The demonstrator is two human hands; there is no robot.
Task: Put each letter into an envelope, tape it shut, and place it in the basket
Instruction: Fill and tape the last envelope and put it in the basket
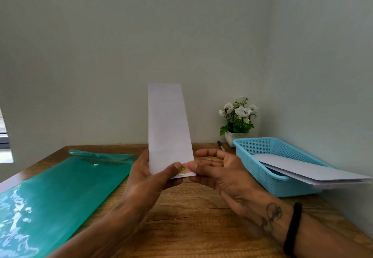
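- Above the wooden table, head view: a white envelope stands upright, held at its lower end.
- Left hand grips it, thumb on the pink tape.
- Right hand pinches that taped corner, other fingers loosely spread.
- At right, the blue basket holds envelopes.

Home desk corner: wooden table, potted flowers.

Black wristband — forearm tattoo

Soft even daylight, glare on the green folder, wide-angle edge warp.
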